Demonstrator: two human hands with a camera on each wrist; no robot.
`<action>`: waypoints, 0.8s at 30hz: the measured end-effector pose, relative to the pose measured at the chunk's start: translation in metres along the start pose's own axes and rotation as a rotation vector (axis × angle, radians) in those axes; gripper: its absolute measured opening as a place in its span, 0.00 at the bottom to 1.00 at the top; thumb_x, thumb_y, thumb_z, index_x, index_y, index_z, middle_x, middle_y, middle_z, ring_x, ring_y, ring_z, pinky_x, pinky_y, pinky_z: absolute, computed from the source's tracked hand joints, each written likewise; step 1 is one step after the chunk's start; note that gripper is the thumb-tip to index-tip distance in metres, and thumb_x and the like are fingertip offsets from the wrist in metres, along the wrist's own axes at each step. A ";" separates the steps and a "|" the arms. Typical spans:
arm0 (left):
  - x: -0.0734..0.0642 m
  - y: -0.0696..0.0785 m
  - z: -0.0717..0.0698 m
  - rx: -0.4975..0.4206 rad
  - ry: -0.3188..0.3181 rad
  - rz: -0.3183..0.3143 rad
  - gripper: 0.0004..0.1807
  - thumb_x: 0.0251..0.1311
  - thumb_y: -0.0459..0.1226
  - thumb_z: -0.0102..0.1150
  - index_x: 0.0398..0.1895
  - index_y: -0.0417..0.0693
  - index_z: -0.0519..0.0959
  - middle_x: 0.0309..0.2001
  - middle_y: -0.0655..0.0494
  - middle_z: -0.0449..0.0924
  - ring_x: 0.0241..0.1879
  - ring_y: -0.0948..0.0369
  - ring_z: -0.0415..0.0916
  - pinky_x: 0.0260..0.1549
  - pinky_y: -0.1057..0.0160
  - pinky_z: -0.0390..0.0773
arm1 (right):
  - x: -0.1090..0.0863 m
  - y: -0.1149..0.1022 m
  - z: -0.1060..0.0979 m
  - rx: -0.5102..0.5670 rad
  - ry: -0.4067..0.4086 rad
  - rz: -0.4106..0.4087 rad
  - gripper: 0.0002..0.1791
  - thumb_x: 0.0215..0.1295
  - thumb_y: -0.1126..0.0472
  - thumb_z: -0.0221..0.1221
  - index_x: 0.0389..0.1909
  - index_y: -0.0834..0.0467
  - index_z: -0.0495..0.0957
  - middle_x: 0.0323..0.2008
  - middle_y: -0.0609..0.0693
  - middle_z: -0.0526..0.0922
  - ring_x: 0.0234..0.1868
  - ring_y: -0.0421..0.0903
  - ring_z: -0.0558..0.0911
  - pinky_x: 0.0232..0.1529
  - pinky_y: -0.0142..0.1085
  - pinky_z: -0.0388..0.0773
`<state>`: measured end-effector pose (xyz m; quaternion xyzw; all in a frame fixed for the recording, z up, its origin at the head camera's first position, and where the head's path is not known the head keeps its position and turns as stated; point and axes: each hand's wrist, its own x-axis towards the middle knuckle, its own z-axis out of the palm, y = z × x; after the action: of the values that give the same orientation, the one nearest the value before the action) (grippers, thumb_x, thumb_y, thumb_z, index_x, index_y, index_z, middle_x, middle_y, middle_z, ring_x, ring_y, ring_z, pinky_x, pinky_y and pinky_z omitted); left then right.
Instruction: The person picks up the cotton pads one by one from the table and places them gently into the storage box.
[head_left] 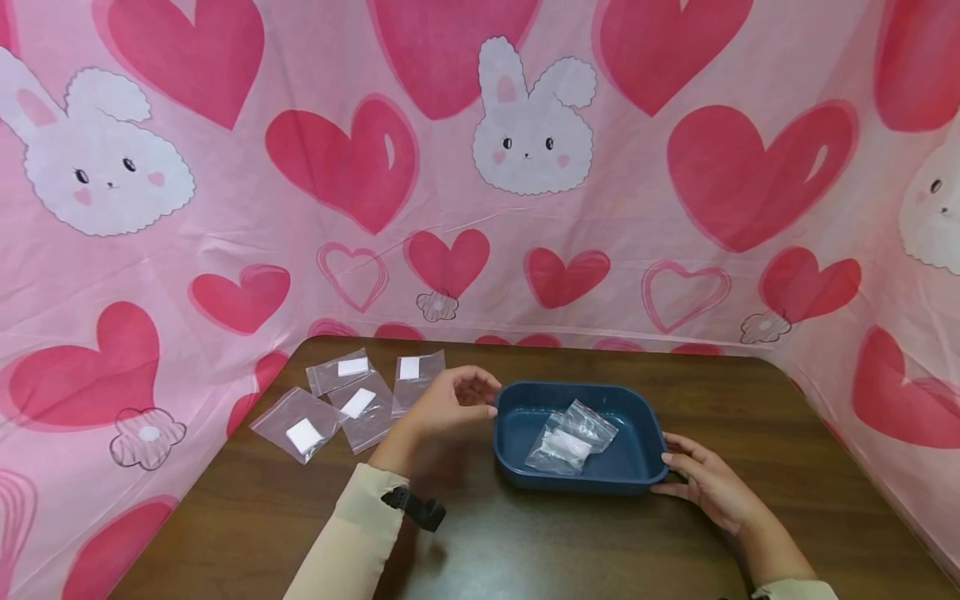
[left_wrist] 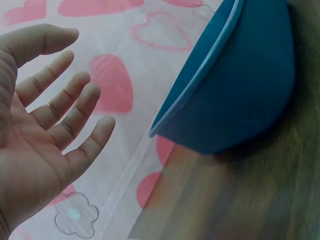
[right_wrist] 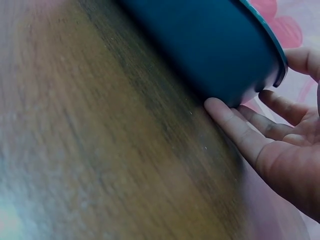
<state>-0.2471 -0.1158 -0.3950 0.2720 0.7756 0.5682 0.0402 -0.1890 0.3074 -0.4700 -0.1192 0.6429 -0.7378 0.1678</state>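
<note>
Right hand [head_left: 708, 486] grips the blue tray [head_left: 577, 484] at its right end, apparently to steady it; left hand [head_left: 448, 408], fingers loosely spread, is just beside its left end. Clear bags [head_left: 564, 447] lie inside it; four flat bags [head_left: 302, 427] left of it.

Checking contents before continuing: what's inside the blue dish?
Overlapping clear bags holding something white lie in the blue dish; what's directly beneath is covered, exact count unclear.
</note>
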 end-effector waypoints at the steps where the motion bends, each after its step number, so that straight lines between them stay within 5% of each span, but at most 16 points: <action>1: -0.002 -0.002 -0.001 0.005 0.006 0.007 0.18 0.52 0.35 0.71 0.47 0.47 0.80 0.45 0.42 0.80 0.44 0.50 0.78 0.45 0.54 0.80 | 0.000 0.000 0.000 0.005 -0.004 -0.004 0.21 0.77 0.64 0.44 0.67 0.63 0.61 0.55 0.43 0.74 0.50 0.47 0.81 0.49 0.51 0.79; 8: -0.013 -0.008 -0.012 0.028 0.070 -0.002 0.18 0.52 0.35 0.71 0.48 0.44 0.80 0.42 0.50 0.81 0.44 0.49 0.78 0.44 0.54 0.80 | -0.001 0.000 0.000 0.016 -0.013 -0.010 0.17 0.77 0.64 0.44 0.63 0.55 0.67 0.55 0.43 0.75 0.50 0.47 0.81 0.49 0.51 0.79; 16: -0.028 -0.013 -0.025 0.012 0.149 -0.021 0.16 0.52 0.33 0.70 0.45 0.46 0.81 0.42 0.46 0.80 0.46 0.41 0.76 0.46 0.48 0.78 | -0.001 -0.001 0.002 0.001 0.001 0.004 0.22 0.77 0.64 0.45 0.68 0.63 0.61 0.55 0.43 0.74 0.50 0.47 0.81 0.50 0.51 0.79; 21: -0.036 -0.018 -0.031 0.006 0.179 -0.050 0.17 0.52 0.33 0.70 0.46 0.44 0.81 0.41 0.48 0.80 0.44 0.45 0.77 0.46 0.50 0.77 | -0.001 -0.001 0.002 0.004 -0.008 -0.001 0.22 0.77 0.64 0.44 0.68 0.65 0.60 0.55 0.44 0.75 0.50 0.47 0.81 0.50 0.51 0.79; 24: -0.043 -0.006 -0.033 0.001 0.201 -0.065 0.16 0.52 0.29 0.68 0.46 0.39 0.80 0.41 0.45 0.79 0.44 0.45 0.77 0.47 0.49 0.77 | -0.001 -0.002 0.001 0.004 -0.005 0.005 0.22 0.77 0.64 0.44 0.68 0.65 0.60 0.55 0.44 0.74 0.51 0.47 0.81 0.50 0.51 0.78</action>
<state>-0.2252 -0.1655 -0.3998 0.1885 0.7844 0.5905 -0.0195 -0.1874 0.3068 -0.4680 -0.1193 0.6412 -0.7384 0.1715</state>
